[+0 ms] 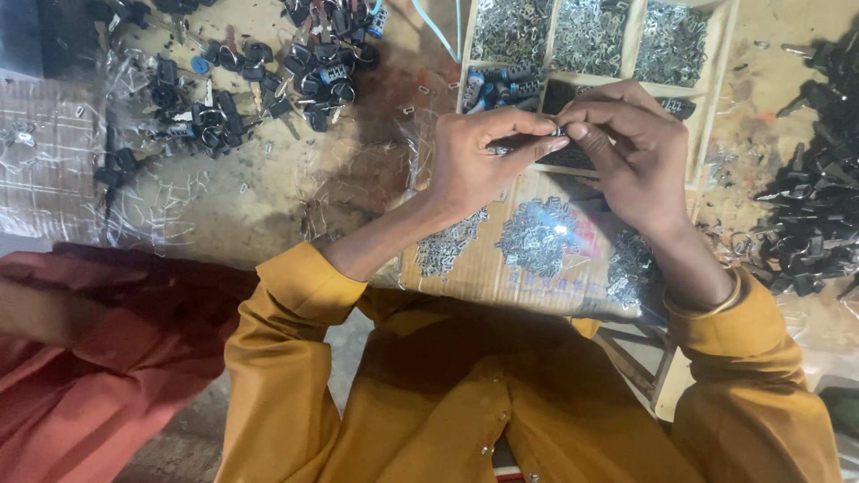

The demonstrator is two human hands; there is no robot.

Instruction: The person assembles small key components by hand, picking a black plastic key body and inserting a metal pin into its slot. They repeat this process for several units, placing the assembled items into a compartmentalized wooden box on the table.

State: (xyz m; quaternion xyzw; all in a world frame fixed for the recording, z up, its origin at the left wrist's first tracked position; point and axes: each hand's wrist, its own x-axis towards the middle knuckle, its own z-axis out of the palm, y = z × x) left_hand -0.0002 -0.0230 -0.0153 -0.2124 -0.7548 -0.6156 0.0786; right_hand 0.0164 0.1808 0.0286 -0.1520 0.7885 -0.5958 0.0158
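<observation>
Both hands (pixel 559 148) pinch a small part (pixel 557 131) above the tray's edge (pixel 573 85).

Two hands meet over one wooden tray (pixel 716 85) with three top compartments of metal clips, one cardboard sheet (pixel 501 268) bearing three clip heaps, and two key piles.

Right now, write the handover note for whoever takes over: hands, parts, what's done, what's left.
Left hand: pinching a small dark part with the right hand, above the wooden tray.
Right hand: fingertips closed on the same part.
Parts: small metal clips lie in heaps on the cardboard sheet at the lap; more fill the tray's compartments. Black key heads are piled at right, another pile at upper left.
Done: cannot tell which pile is finished.
Left: the part in hand is not set down yet.
</observation>
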